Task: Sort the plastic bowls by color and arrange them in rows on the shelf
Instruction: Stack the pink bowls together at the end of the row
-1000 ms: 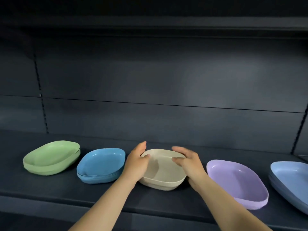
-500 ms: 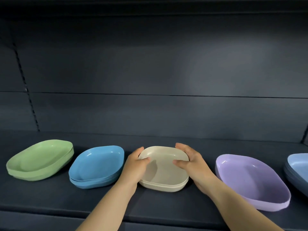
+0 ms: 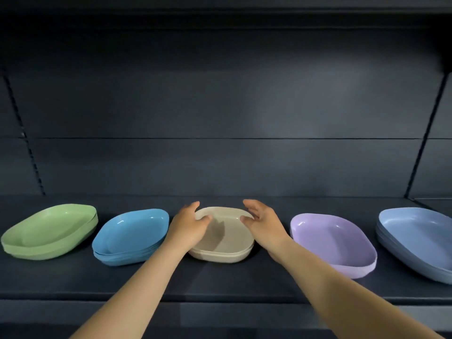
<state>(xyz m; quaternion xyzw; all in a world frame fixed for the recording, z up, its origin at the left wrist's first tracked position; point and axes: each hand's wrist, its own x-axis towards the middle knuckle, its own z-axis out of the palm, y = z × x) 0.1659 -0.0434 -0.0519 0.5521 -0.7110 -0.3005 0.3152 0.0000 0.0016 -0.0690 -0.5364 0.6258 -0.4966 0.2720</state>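
Five stacks of plastic bowls stand in a row on the dark shelf: green, bright blue, beige, lilac and pale blue. My left hand holds the beige stack's left rim, thumb inside the bowl and fingers outside. My right hand hovers at the right rim with its fingers spread and lifted off; only the thumb tip is near the edge.
The shelf's dark back panel rises right behind the bowls, and another shelf board hangs overhead. A slotted upright marks the right end. Narrow gaps separate the stacks.
My right hand has let go of the beige stack and opened its fingers. The view has shifted slightly, so the pale blue stack shows more fully at the right.
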